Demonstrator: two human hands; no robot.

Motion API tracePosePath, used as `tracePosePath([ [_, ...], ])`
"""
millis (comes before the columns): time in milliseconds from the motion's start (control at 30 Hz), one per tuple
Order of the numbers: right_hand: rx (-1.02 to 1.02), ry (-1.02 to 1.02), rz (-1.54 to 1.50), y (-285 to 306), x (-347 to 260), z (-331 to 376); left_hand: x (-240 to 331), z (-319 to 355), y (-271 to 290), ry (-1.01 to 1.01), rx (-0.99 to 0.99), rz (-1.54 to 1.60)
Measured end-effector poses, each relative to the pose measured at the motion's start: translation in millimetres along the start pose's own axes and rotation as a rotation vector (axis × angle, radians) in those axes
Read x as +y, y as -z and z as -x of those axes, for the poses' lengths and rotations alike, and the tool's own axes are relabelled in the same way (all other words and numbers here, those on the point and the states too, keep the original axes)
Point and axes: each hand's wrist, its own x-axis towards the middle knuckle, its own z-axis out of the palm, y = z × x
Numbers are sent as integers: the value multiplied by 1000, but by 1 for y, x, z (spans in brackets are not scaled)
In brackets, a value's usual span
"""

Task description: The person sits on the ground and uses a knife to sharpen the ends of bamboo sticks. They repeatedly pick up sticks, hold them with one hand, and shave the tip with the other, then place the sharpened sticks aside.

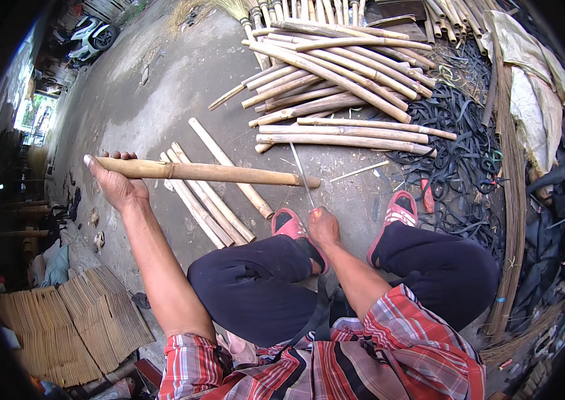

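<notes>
Over the concrete floor [156,87] in front of you, your left hand [117,181] is wrapped around one end of a bamboo stick [209,173], fingers curled over it and thumb tip showing at the far left. You hold the stick level, running from left to right across your view, its far end reaching to just above your right hand [323,223]. That right hand is closed around the handle of a thin blade [302,177], which points up and away from you so that its tip crosses near the right end of the stick; whether metal and bamboo touch cannot be told.

Below the stick, a few cut bamboo lengths [209,197] lie side by side on the floor, angled toward your left knee. Your feet, in red sandals [399,208], rest flat on the floor, with the right hand just beside the left sandal. Farther ahead sits a big pile of bamboo poles [342,80], and to its right a heap of black rubber strips [459,153]. At lower left, a stack of woven bamboo mats [76,320] lies beside your elbow.
</notes>
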Motion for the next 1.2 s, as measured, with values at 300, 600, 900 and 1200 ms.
tracePosePath([
  [300,-6,162,-39,-7,-17,5,1,7,-7,-57,94,-104],
  [600,7,98,4,5,-2,7,-5,1,-4,-44,104,-79],
  [900,18,99,-7,6,4,8,-11,-14,-4,-40,175,-238],
  [1200,43,7,162,19,48,-3,-35,19,-3,77,-382,-143],
])
